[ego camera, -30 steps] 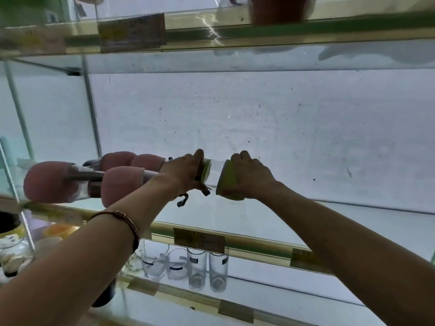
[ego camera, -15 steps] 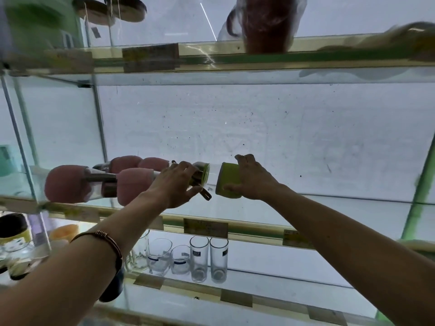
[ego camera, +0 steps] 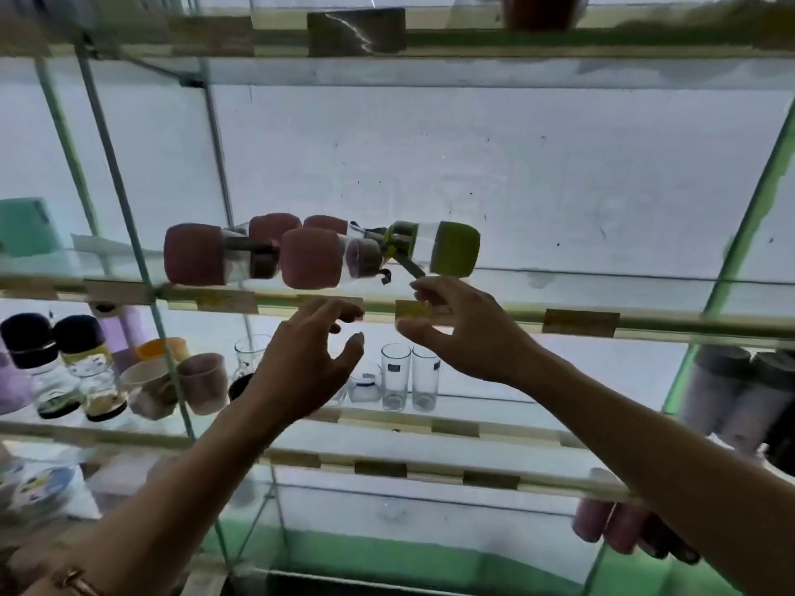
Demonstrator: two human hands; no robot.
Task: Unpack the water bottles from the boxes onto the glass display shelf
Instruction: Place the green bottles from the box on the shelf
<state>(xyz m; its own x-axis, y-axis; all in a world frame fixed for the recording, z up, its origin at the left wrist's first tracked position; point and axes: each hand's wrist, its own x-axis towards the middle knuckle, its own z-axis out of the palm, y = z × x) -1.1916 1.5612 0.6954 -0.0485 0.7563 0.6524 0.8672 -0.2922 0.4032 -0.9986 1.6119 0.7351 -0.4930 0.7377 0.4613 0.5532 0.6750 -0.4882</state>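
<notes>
A clear water bottle with green ends [ego camera: 434,250] lies on its side on the glass display shelf [ego camera: 602,294], its strap hanging over the front. Left of it lie several clear bottles with pink ends [ego camera: 266,255], also on their sides. My left hand [ego camera: 301,372] hovers below the shelf's front edge, fingers spread and empty. My right hand [ego camera: 464,329] hangs just under the green bottle, fingers relaxed, holding nothing. Neither hand touches a bottle.
The shelf below holds drinking glasses [ego camera: 408,376], pink cups [ego camera: 202,382] and black-lidded jars [ego camera: 47,363]. Dark cylinders [ego camera: 740,393] stand at the right. A teal box [ego camera: 28,225] sits far left. Price labels [ego camera: 578,322] line the shelf edges. Another shelf [ego camera: 473,40] runs overhead.
Both hands have let go of the green bottle and drawn back below the shelf edge. The bottle now lies alone on the shelf. The view has tilted down.
</notes>
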